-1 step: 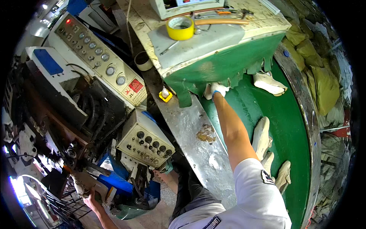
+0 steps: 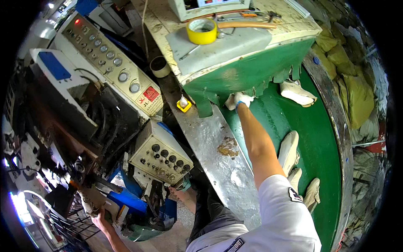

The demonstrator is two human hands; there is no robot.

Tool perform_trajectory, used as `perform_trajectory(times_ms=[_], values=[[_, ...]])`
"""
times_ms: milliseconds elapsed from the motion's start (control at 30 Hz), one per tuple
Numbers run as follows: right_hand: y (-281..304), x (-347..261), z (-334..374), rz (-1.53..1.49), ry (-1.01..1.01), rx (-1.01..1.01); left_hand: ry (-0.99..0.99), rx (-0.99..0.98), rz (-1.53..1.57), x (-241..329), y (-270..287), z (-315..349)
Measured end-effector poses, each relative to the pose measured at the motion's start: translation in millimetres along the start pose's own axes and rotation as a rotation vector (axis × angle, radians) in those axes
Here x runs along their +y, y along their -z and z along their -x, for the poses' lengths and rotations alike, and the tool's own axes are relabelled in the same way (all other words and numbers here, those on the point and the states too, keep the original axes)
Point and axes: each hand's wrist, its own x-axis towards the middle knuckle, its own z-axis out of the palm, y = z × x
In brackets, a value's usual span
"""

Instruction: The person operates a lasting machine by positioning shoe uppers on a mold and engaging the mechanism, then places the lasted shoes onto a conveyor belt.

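My right hand point(image 2: 243, 99), in a white glove, reaches to the ragged lower edge of the green curtain point(image 2: 247, 71). It closes on a pale shoe point(image 2: 229, 102) lying partly under that edge; the curtain and glove hide some of the fingers. At the lower left, my bare left hand point(image 2: 99, 219) is closed on a beige shoe point(image 2: 89, 202) beside the dark machine parts. Other cream shoes lie on the green conveyor belt point(image 2: 321, 147): one shoe point(image 2: 297, 92) by the curtain, another shoe point(image 2: 289, 153) near my right forearm, and a shoe point(image 2: 311, 194) close to my sleeve.
A metal ledge point(image 2: 235, 185) runs along the belt's left side. Yellow tape point(image 2: 201, 31) and a wooden-handled hammer point(image 2: 247, 25) rest on the bench above the curtain. Left of me stand a slanted control panel point(image 2: 111, 63) and a knobbed control box point(image 2: 161, 159). Olive sacks point(image 2: 357, 98) are piled at right.
The whole view has shifted slightly, with the bench and panel a little further right. Both hands stay in the same places beside the same shoes.
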Motion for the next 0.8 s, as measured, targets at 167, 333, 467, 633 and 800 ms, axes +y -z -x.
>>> perform_trajectory(times_ms=[167,333,467,633,800], values=[[90.7,57.0,56.1,-0.474,0.109,-0.776,0.115,-0.069,0.283,50.2,-7.2,13.3],[194.1,145.2,249.4,-0.763,0.093,-1.31,0.181,-0.25,0.186,8.5,17.3,15.0],[200.3,162.1,383.9,-0.997,-0.136,-1.393,0.318,-0.528,0.254,-38.7,59.5,40.7],[138.2,175.4,424.7,-0.943,-0.716,-1.572,0.253,-0.309,0.457,4.5,41.1,29.5],[115.2,144.5,570.1,-0.506,-0.313,-1.534,0.401,-0.693,0.888,94.0,-7.6,15.0]])
